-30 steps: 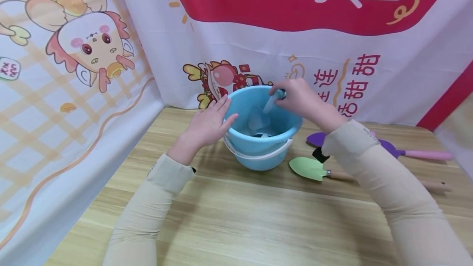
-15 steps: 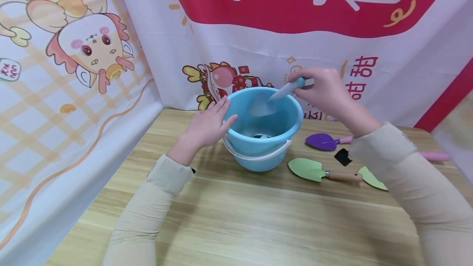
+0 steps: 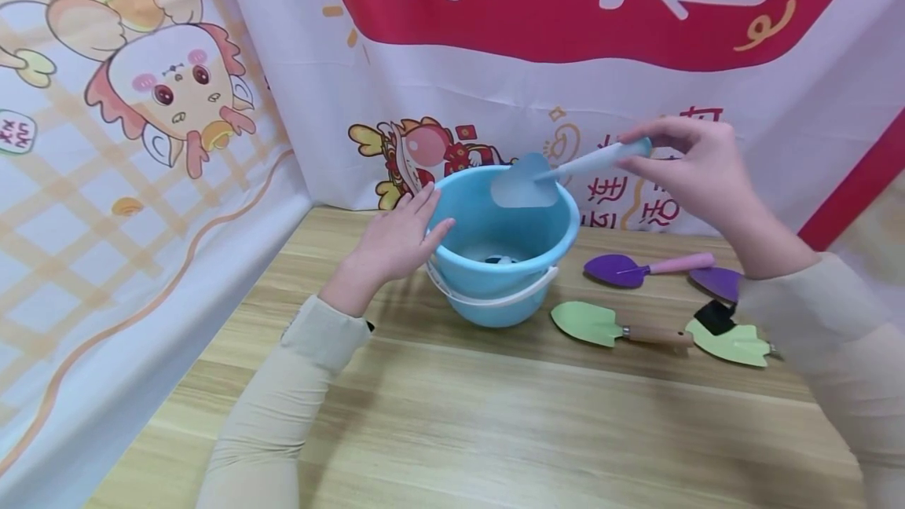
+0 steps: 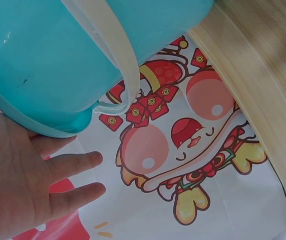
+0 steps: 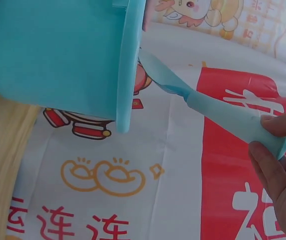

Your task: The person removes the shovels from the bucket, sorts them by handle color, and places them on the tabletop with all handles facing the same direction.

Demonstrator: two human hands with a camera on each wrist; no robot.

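A light blue bucket (image 3: 495, 289) with a white handle stands upright on the wooden table. My left hand (image 3: 399, 238) rests on its left rim, fingers straight; the left wrist view shows those fingers (image 4: 75, 167) spread along the outside. My right hand (image 3: 696, 163) pinches the end of a pale blue toy shovel (image 3: 526, 183) by its handle, above the bucket's right side. The shovel's blade overlaps the bucket's back rim in the head view. In the right wrist view, thumb and fingers grip the handle's end (image 5: 268, 135). A black-and-white thing (image 3: 500, 259) shows at the bucket's bottom.
Right of the bucket lie a purple trowel with a pink handle (image 3: 615, 271), another purple blade (image 3: 716, 283), a green trowel with a wooden handle (image 3: 587, 323) and a second green one (image 3: 735, 344). A printed cloth (image 3: 311, 100) hangs behind the table.
My right hand has moved up and to the right, lifting the toy shovel from inside the bucket to its rim. The left hand has stayed on the bucket.
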